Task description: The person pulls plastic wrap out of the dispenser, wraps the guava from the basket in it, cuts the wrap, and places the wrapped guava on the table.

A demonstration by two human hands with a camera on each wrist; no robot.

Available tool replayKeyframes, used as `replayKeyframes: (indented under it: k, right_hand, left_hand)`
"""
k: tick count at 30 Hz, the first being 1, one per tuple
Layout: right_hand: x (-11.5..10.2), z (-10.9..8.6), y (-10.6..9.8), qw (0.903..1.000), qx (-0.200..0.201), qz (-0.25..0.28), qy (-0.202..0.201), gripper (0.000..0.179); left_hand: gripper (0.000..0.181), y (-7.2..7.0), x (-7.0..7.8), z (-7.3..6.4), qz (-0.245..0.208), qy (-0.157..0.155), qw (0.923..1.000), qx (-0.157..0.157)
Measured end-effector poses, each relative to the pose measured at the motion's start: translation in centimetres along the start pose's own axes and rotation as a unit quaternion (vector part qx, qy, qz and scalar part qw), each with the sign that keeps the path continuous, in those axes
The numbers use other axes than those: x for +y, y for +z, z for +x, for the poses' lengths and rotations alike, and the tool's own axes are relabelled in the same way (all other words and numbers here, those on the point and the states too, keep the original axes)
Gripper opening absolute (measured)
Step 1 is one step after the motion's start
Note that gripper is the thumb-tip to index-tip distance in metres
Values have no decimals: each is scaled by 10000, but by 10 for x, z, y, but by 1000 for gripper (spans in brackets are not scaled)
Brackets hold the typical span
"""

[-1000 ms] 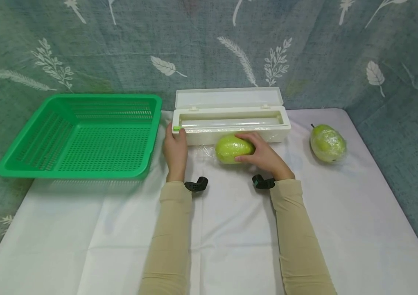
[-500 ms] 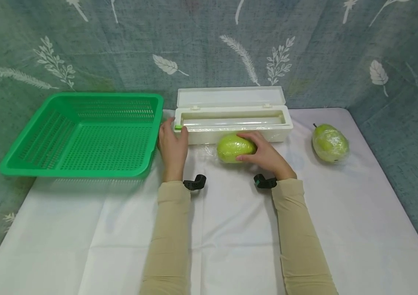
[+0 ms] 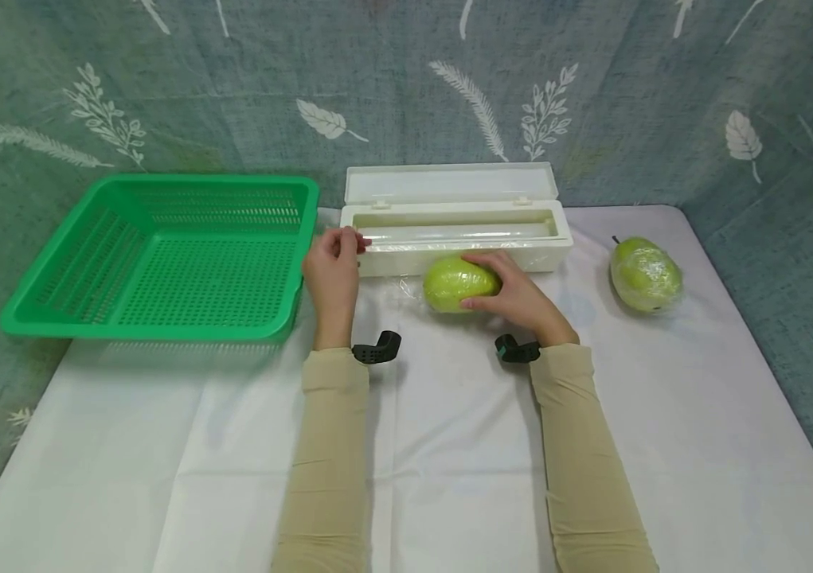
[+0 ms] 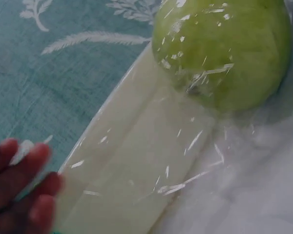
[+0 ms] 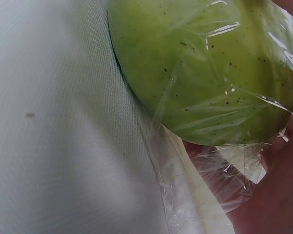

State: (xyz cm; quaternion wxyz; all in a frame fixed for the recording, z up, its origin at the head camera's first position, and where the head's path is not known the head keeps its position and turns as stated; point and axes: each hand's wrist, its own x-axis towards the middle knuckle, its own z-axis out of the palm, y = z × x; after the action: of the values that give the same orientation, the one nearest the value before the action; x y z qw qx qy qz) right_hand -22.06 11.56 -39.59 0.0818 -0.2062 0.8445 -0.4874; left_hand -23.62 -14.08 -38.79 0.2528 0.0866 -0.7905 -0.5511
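A green pear in clear cling film lies against the front of the white cling film dispenser, whose lid stands up. My right hand grips the pear's right end, with thumb and fingers on opposite sides. Bunched film hangs from the pear beside my palm. At the dispenser's left end is my left hand, fingers loosely bent over the corner and hiding the green slider. Blurred fingers of that hand show by the box in the left wrist view. Film stretches from the pear across the dispenser's front.
On the left stands a green plastic basket, close to my left hand. A second film-wrapped pear lies on the right of the white tablecloth. A patterned curtain hangs behind the dispenser.
My left hand has lifted from the dispenser's left side, and its fingers have bent over the corner, covering the green slider. The right hand keeps its grip on the pear.
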Motion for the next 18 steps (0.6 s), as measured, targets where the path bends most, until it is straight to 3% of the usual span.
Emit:
replayKeyframes:
  k: [3, 5, 7, 10, 12, 14, 18]
  right_hand:
    - [3, 1, 0, 10000, -12, -3, -18, 68]
    - [9, 2, 1, 10000, -23, 6, 12, 70]
    - [18, 3, 2, 10000, -7, -1, 47, 70]
    - [31, 7, 4, 9999, 30, -52, 99, 72]
    - [36, 9, 4, 9999, 40, -80, 99, 72]
    - [36, 10, 4, 9999, 50, -96, 83, 72]
    - [26, 11, 1, 10000, 66, -32, -3, 71]
  left_hand:
    - [37, -1, -3, 0, 221, -641, 9955, -661]
    - [37, -1, -6, -2, 601, -858, 9869, -1230]
    - [35, -2, -8, -4, 1032, -971, 9734, -1800]
    - [34, -4, -10, -6, 1799, -1101, 9466, -2439]
    - [37, -6, -11, -6, 2100, -1311, 9307, -2692]
    - [42, -7, -12, -5, 2259, -1478, 9205, -2827]
    - [48, -8, -15, -1, 2265, -1603, 9182, -2827]
